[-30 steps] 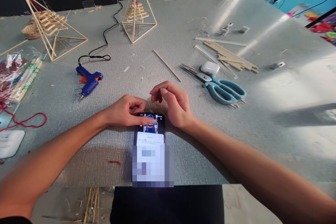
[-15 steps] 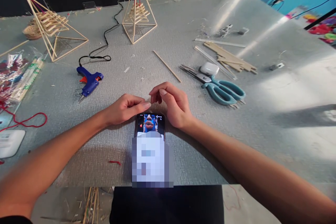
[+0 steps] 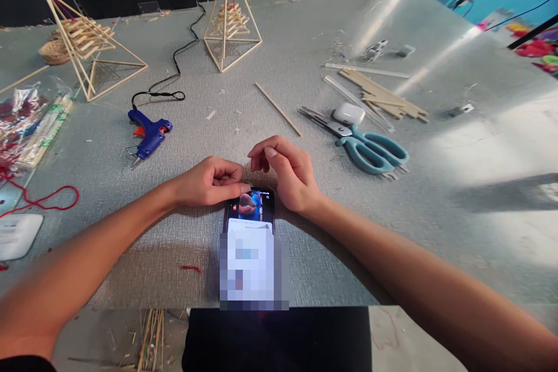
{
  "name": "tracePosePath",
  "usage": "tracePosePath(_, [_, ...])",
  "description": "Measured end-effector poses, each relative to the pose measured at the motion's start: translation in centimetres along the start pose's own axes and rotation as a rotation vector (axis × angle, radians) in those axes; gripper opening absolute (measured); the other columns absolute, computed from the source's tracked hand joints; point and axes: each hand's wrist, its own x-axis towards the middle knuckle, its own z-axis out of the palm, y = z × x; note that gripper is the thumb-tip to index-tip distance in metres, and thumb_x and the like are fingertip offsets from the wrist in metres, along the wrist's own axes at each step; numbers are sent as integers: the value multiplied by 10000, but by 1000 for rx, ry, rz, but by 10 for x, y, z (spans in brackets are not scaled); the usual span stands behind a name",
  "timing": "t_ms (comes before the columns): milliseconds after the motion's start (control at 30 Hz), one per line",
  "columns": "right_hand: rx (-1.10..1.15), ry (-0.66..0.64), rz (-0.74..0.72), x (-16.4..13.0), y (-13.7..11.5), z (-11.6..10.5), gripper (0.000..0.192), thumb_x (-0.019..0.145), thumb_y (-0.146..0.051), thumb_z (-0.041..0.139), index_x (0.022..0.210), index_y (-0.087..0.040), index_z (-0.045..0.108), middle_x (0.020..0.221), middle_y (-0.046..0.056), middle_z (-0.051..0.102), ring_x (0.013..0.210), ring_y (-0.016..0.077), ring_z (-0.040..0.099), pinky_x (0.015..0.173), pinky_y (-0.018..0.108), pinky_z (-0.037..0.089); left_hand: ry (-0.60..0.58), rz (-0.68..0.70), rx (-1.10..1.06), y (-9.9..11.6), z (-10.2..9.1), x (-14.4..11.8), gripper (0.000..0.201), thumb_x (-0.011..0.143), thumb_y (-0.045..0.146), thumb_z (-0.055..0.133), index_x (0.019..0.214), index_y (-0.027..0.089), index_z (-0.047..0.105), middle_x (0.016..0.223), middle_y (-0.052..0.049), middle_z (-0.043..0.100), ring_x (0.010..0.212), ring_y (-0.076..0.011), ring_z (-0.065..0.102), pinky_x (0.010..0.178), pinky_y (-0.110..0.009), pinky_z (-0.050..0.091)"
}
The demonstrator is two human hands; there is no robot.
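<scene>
Near the front edge of the grey table (image 3: 305, 40), between our two wrists, lay the phone (image 3: 251, 209), flat and screen-up; our left hand (image 3: 209, 183) rested loosely curled with a fingertip touching the screen's upper left corner, and our right hand (image 3: 285, 171) sat just beside its top edge, fingers bent together and holding nothing. We judged the phone stiff, light, smooth-faced and breakable, best gripped by its long side edges. Open tabletop lay right of it, the scissors (image 3: 361, 142) and the glue gun (image 3: 148, 133) well apart.

Craft workshop: grey worktable (image 3: 305, 29) with stick pyramids (image 3: 229, 17); blue glue gun (image 3: 148, 132); teal scissors (image 3: 370, 148); loose wooden sticks (image 3: 383, 99).
</scene>
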Motion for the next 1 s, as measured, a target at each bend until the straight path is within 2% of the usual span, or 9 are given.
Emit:
tracePosePath(167, [9, 3, -4, 0, 0, 1, 284, 1085, -340, 459, 982, -217, 694, 785, -11, 671, 738, 134, 629, 710, 304, 505, -90, -12, 39, 3, -7, 0, 400, 820, 251, 700, 679, 226, 326, 634, 94, 261, 560, -62, 248, 525, -259, 182])
tracePosePath(467, [7, -7, -8, -1, 3, 1, 306, 1094, -381, 450, 992, -220, 690, 781, -10, 672, 725, 135, 621, 699, 307, 503, -187, -31, 134, 7, -15, -3, 493, 711, 408, 870, 718, 217, 416, 685, 90, 348, 606, -72, 318, 547, -248, 252])
tracePosePath(600, [7, -11, -3, -1, 3, 0, 287, 1091, -352, 450, 995, -220, 687, 784, -11, 675, 730, 135, 621, 697, 308, 497, -203, -43, 155, 8, -17, -3, 521, 680, 445, 894, 724, 220, 427, 684, 90, 351, 607, -76, 318, 543, -252, 254])
tracePosePath(1000, [10, -24, -9, -1, 2, 0, 270, 1090, -316, 441, 1002, -218, 676, 785, -19, 669, 723, 122, 611, 686, 293, 481, -213, -52, 218, 9, -13, -5, 539, 714, 487, 865, 707, 223, 395, 665, 90, 338, 598, -79, 307, 552, -272, 237])
